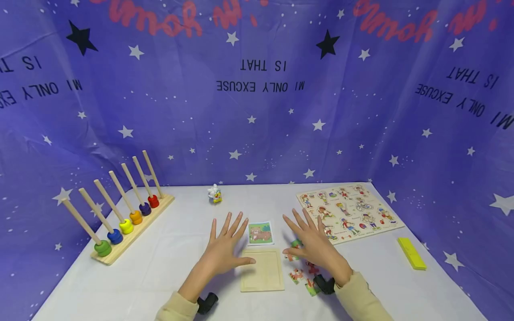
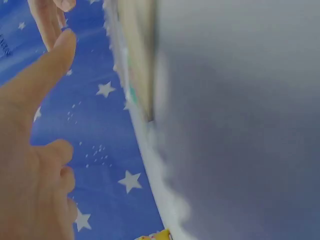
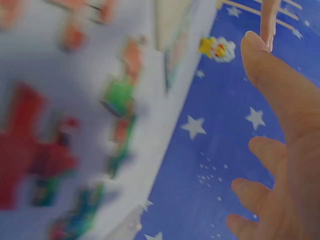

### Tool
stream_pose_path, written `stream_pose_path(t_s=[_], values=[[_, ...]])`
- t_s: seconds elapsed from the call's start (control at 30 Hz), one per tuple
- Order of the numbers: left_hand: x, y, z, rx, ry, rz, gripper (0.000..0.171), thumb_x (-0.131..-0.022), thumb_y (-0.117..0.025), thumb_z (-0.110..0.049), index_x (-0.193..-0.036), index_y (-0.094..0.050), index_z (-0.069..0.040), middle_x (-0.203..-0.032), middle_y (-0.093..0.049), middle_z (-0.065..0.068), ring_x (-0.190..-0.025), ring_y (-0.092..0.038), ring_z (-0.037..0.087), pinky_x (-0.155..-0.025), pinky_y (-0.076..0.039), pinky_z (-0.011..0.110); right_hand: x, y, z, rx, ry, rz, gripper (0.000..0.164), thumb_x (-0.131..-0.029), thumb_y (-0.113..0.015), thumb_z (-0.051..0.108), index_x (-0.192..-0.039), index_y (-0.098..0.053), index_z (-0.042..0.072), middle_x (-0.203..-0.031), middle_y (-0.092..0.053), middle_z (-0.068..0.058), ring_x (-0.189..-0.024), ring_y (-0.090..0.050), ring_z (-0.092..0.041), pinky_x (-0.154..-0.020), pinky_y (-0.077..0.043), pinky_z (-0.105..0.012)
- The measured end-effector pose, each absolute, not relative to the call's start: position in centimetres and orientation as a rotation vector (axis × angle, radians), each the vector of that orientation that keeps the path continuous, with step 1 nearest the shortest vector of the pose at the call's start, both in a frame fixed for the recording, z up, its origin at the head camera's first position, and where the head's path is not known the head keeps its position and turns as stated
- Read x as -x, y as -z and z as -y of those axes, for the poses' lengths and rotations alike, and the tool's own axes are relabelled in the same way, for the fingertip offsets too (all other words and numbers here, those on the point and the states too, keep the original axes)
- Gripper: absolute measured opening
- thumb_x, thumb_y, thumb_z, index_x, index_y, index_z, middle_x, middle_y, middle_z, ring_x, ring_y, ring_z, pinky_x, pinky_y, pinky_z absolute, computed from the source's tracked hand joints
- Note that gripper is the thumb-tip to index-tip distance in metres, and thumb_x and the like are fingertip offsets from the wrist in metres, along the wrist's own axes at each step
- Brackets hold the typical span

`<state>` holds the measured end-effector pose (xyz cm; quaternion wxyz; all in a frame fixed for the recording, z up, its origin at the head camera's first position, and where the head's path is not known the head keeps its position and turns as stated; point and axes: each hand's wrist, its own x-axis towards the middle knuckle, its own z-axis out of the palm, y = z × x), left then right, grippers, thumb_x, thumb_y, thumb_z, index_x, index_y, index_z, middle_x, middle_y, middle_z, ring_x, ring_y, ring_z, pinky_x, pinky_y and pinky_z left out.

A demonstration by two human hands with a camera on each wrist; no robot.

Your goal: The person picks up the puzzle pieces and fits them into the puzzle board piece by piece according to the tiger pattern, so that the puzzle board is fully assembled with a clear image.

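Both hands hover over the white table with fingers spread, holding nothing. My left hand (image 1: 225, 249) is at the left side of a shallow wooden puzzle tray (image 1: 262, 272), its thumb overlapping the tray in the head view. Beyond the tray lies a picture card (image 1: 260, 233) showing a brown animal on green. On the other side my right hand (image 1: 315, 243) hangs above loose jigsaw pieces (image 1: 296, 275), partly hiding them. In the right wrist view those red and green pieces (image 3: 120, 97) appear blurred beneath the hand.
A wooden peg rack (image 1: 136, 229) with coloured rings stands at the left. Toward the back sits a small white-and-yellow figurine (image 1: 214, 193). A wooden board with figure pictures (image 1: 349, 211) lies back right, near a yellow block (image 1: 411, 253). A starry purple cloth (image 1: 273, 147) hangs behind.
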<state>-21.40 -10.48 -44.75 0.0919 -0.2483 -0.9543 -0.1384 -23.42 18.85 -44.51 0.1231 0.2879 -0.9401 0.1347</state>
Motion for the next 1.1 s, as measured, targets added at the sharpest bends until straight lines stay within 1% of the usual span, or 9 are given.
stream_pose_path(t_s=[0.07,0.13,0.23,0.37,0.47,0.57,0.73,0.93,1.1], values=[[20.9,45.1,10.8,0.8,0.432,2.875,0.11,-0.072,-0.071,-0.066,-0.154,-0.021,-0.012,-0.161,-0.006,0.007,-0.146,0.002,0.033,-0.11,0.014,0.062,23.1,44.9,-18.8,-0.845,-0.415,2.778,0.089,-0.079,-0.072,0.055,-0.151,-0.034,0.018,-0.156,-0.025,-0.016,-0.144,-0.012,-0.041,-0.105,-0.007,-0.074],[20.5,45.3,11.0,0.865,0.459,2.914,0.112,-0.07,-0.073,-0.065,-0.154,-0.021,-0.01,-0.16,-0.006,0.007,-0.146,0.002,0.033,-0.109,0.014,0.062,22.9,45.3,-19.0,-0.85,-0.441,2.791,0.085,-0.08,-0.073,0.051,-0.149,-0.039,0.017,-0.153,-0.032,-0.017,-0.142,-0.019,-0.041,-0.106,-0.013,-0.072],[20.0,45.4,11.2,0.944,0.506,2.957,0.113,-0.067,-0.077,-0.062,-0.152,-0.027,-0.006,-0.16,-0.011,0.01,-0.146,-0.002,0.034,-0.11,0.012,0.062,22.8,45.7,-19.3,-0.868,-0.47,2.779,0.076,-0.08,-0.076,0.046,-0.142,-0.049,0.013,-0.145,-0.045,-0.016,-0.136,-0.035,-0.041,-0.105,-0.027,-0.066],[19.5,45.4,11.6,0.998,0.603,2.994,0.108,-0.064,-0.082,-0.054,-0.146,-0.037,0.001,-0.157,-0.021,0.015,-0.145,-0.012,0.037,-0.112,0.001,0.063,22.7,46.1,-20.0,-0.878,-0.587,2.785,0.06,-0.078,-0.081,0.034,-0.131,-0.061,0.012,-0.129,-0.061,-0.007,-0.121,-0.054,-0.03,-0.098,-0.045,-0.051],[19.2,45.4,11.9,1.012,0.735,3.018,0.103,-0.065,-0.083,-0.047,-0.143,-0.04,0.004,-0.154,-0.027,0.019,-0.143,-0.018,0.04,-0.112,-0.009,0.062,22.7,46.2,-20.5,-0.862,-0.708,2.819,0.047,-0.078,-0.082,0.026,-0.121,-0.067,0.013,-0.115,-0.067,0.001,-0.108,-0.061,-0.021,-0.089,-0.052,-0.04],[18.9,45.6,12.1,1.016,0.876,3.044,0.1,-0.066,-0.083,-0.044,-0.141,-0.042,0.006,-0.152,-0.031,0.02,-0.141,-0.023,0.042,-0.11,-0.018,0.062,22.9,46.2,-20.9,-0.861,-0.774,2.852,0.036,-0.078,-0.082,0.022,-0.111,-0.071,0.015,-0.104,-0.068,0.004,-0.096,-0.061,-0.017,-0.08,-0.053,-0.034],[18.7,45.8,12.5,1.0,0.977,3.08,0.097,-0.068,-0.083,-0.043,-0.141,-0.042,0.006,-0.151,-0.034,0.019,-0.139,-0.027,0.042,-0.108,-0.024,0.062,23.1,46.4,-21.1,-0.86,-0.778,2.891,0.026,-0.077,-0.083,0.021,-0.101,-0.073,0.018,-0.09,-0.063,0.01,-0.079,-0.055,-0.011,-0.066,-0.048,-0.027],[18.6,45.7,12.5,1.0,0.983,3.093,0.097,-0.068,-0.083,-0.041,-0.141,-0.041,0.006,-0.151,-0.033,0.019,-0.138,-0.03,0.041,-0.108,-0.027,0.059,23.4,46.9,-21.1,-0.898,-0.742,2.891,0.021,-0.077,-0.083,0.018,-0.095,-0.071,0.017,-0.082,-0.059,0.011,-0.075,-0.053,-0.01,-0.062,-0.046,-0.024],[18.7,45.7,12.6,0.988,0.987,3.095,0.098,-0.07,-0.081,-0.045,-0.141,-0.04,0.008,-0.152,-0.032,0.021,-0.137,-0.03,0.043,-0.108,-0.027,0.059,23.6,46.9,-21.0,-0.923,-0.73,2.906,0.024,-0.078,-0.082,0.017,-0.099,-0.069,0.016,-0.083,-0.058,0.009,-0.076,-0.053,-0.01,-0.063,-0.046,-0.025]])
